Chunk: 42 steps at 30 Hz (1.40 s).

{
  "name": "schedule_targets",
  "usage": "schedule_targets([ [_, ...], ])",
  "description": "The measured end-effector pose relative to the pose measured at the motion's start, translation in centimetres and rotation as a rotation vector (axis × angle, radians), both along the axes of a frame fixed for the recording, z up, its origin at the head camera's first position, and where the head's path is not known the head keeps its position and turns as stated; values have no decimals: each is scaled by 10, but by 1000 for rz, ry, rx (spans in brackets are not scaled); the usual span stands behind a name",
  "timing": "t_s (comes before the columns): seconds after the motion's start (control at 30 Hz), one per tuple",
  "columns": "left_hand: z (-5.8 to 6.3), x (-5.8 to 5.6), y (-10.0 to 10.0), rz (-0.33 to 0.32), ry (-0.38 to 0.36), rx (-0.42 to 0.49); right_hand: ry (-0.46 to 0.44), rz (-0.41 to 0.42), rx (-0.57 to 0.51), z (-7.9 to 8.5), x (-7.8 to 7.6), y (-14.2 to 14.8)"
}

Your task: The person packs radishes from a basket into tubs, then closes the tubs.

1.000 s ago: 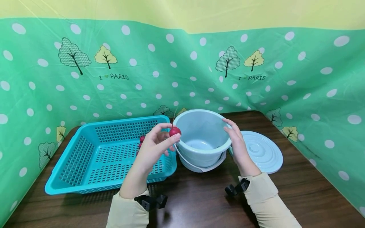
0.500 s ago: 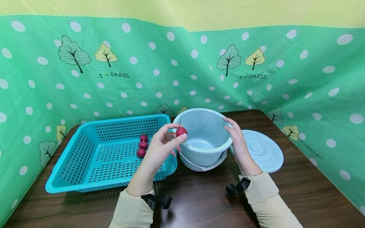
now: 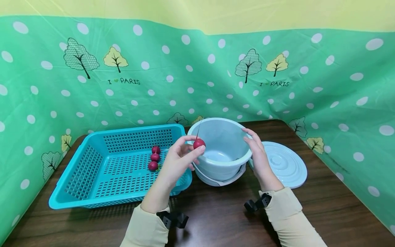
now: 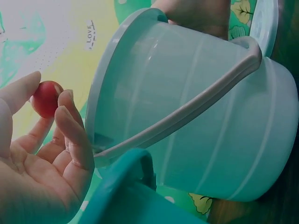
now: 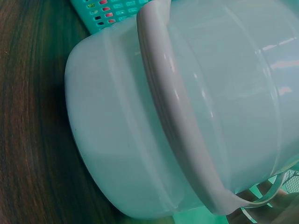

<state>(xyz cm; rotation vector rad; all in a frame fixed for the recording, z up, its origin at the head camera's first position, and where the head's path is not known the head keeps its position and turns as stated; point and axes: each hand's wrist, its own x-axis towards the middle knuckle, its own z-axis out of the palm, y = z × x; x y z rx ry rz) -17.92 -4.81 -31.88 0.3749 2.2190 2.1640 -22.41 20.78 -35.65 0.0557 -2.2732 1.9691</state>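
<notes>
My left hand [image 3: 176, 161] pinches a red radish [image 3: 199, 143] between thumb and fingers, its thin root pointing up. It holds the radish by the left rim of a pale blue bucket [image 3: 220, 166]; in the left wrist view the radish [image 4: 46, 99] is apart from the bucket wall [image 4: 187, 84]. My right hand [image 3: 259, 157] grips the bucket's right rim. In the right wrist view the bucket [image 5: 117, 126] and its grey handle [image 5: 173, 102] fill most of the picture, and the hand is mostly hidden. Three radishes [image 3: 155, 157] lie in a blue plastic basket [image 3: 92, 202].
A round pale blue lid [image 3: 285, 164] lies on the dark wooden table [image 3: 222, 216], right of the bucket and behind my right hand. The basket stands close to the bucket's left side. A green dotted cloth [image 3: 197, 72] hangs behind the table.
My left hand has moved right with the radish, from over the basket's edge to the bucket's rim. The radishes in the basket have come into fuller view. My right hand stays on the rim.
</notes>
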Motion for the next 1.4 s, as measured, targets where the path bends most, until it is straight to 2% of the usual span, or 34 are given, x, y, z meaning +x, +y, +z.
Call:
schedule_targets([
  [0.4,-1,4,10,18,9,41,3,6,3,-1,0,1],
  [0.63,11,3,15,-63,21,127,0,5,4,-1,-1,1],
  [0.83,23,-6,26,-95,10,127,-5,-2,-4,-1,0,1],
  [1.0,23,-17,34,-138,-7,126,-4,-1,-11,-2,1,1],
  [1.13,24,-23,39,-143,-28,142,-3,3,-12,-1,1,1],
  [1.4,28,-29,45,-152,-47,144,-9,1,-8,0,1,0],
])
